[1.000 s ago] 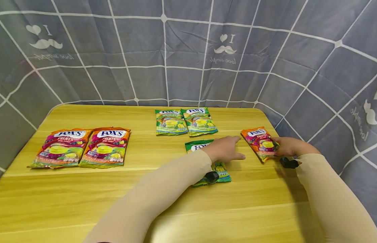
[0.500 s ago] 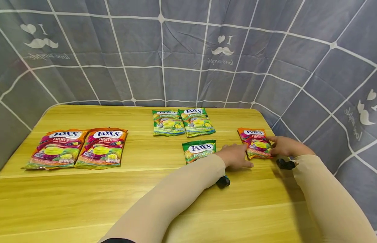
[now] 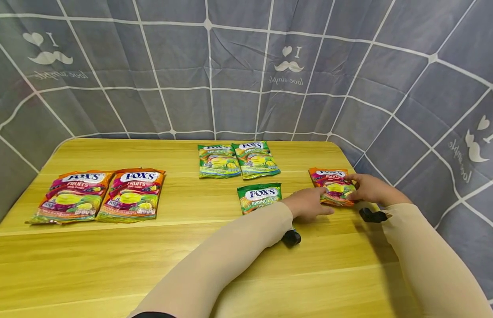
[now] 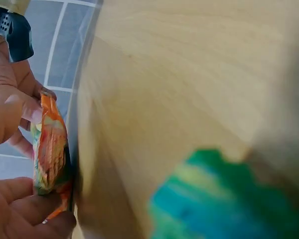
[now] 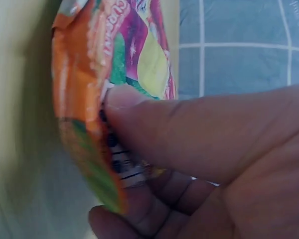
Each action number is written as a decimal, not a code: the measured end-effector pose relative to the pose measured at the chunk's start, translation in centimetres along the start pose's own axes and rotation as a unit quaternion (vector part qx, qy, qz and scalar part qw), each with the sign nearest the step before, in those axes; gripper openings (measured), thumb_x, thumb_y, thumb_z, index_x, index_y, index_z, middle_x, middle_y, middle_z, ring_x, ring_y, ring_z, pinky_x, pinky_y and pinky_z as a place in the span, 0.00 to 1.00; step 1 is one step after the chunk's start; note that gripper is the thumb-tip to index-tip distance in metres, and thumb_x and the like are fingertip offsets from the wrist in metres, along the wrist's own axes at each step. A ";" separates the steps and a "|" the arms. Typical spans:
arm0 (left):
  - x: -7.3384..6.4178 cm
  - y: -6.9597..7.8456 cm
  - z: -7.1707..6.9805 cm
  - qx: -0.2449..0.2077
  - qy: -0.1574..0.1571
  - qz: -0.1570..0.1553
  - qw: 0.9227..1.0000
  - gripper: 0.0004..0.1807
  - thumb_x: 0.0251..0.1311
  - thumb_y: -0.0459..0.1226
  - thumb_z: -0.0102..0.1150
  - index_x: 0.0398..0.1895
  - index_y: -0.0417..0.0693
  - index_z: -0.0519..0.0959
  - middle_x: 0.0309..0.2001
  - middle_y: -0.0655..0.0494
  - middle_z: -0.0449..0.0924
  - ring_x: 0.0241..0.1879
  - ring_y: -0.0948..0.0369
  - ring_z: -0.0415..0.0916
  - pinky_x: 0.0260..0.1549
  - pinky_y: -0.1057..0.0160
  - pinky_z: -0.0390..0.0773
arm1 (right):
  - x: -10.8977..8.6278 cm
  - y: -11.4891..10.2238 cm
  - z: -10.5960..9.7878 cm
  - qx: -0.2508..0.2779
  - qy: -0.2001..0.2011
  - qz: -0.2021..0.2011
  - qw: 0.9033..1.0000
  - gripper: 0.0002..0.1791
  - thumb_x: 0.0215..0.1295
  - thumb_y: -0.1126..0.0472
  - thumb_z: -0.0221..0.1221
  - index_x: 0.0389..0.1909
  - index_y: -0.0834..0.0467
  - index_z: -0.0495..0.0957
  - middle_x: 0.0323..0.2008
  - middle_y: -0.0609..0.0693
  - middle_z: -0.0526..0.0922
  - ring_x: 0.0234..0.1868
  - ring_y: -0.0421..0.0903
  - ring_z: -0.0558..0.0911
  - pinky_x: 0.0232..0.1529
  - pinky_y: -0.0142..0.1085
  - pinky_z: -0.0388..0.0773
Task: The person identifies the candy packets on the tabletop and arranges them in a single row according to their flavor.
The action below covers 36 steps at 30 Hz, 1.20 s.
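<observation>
A Fox's Fruits candy bag (image 3: 333,187), orange and magenta, is at the right of the wooden table. My right hand (image 3: 374,191) pinches its right edge; in the right wrist view the thumb (image 5: 154,124) presses on the printed front, with fingers behind. At the bag's left edge is my left hand (image 3: 307,204), its fingers (image 4: 35,209) bent around that side in the left wrist view. Beneath my left forearm lies a green Spring Tea candy bag (image 3: 259,195), its lower part hidden.
Two more Fruits candy bags, a left one (image 3: 71,198) and a right one (image 3: 131,194), lie side by side at the table's left. Toward the back are two Spring Tea bags (image 3: 218,162) (image 3: 256,161). A grey checked curtain (image 3: 238,66) surrounds the table (image 3: 91,265).
My left hand has moved right, from over the green bag to the Fruits bag's left edge. The Fruits bag, slanted before, has turned straighter and shifted slightly left with my right hand.
</observation>
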<state>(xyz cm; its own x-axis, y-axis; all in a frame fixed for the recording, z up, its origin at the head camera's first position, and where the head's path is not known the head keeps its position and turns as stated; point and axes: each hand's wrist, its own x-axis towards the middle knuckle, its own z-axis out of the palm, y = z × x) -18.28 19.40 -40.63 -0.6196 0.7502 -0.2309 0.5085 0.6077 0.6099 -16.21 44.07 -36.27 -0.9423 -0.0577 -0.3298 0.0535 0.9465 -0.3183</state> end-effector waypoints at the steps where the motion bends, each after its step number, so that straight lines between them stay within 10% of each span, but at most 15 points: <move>1: -0.1 -0.1 -0.1 -0.007 0.009 0.001 1.000 0.41 0.73 0.62 0.56 0.84 0.62 0.60 0.78 0.67 0.67 0.77 0.64 0.66 0.76 0.58 0.67 | -0.1 -0.2 0.0 -0.001 0.009 -0.004 1.000 0.43 0.63 0.58 0.71 0.74 0.71 0.66 0.50 0.70 0.83 0.47 0.58 0.81 0.52 0.53 0.79; 15: -2.6 -2.2 -3.7 -0.114 0.180 0.001 0.977 0.22 0.76 0.49 0.60 0.67 0.53 0.78 0.63 0.56 0.82 0.57 0.59 0.81 0.56 0.61 0.81 | -0.5 -7.1 -1.3 0.012 0.086 -0.052 0.995 0.37 0.69 0.57 0.69 0.73 0.68 0.69 0.36 0.57 0.79 0.35 0.50 0.74 0.36 0.40 0.69; 24: -5.7 -5.1 -7.0 -0.157 0.200 0.022 0.967 0.20 0.76 0.43 0.61 0.66 0.47 0.74 0.65 0.50 0.78 0.53 0.56 0.76 0.55 0.57 0.79 | 0.5 -12.1 -1.1 0.017 0.110 -0.083 0.990 0.38 0.73 0.57 0.66 0.78 0.66 0.65 0.31 0.53 0.72 0.30 0.48 0.69 0.34 0.42 0.65; 36: -9.1 -9.5 -10.5 -0.219 0.217 0.017 0.951 0.43 0.67 0.42 0.67 0.82 0.52 0.59 0.73 0.48 0.69 0.63 0.53 0.74 0.65 0.51 0.77 | 2.3 -17.7 0.4 0.034 0.135 -0.117 0.983 0.40 0.74 0.56 0.65 0.81 0.61 0.61 0.46 0.60 0.85 0.39 0.51 0.78 0.41 0.42 0.73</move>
<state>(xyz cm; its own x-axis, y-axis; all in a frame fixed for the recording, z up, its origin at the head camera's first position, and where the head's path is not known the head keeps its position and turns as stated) -23.72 4.05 -36.37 -0.8445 0.5308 0.0714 0.2940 0.3480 0.8902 -19.18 27.11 -31.72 -0.9844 -0.1759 0.0053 -0.1619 0.8937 -0.4184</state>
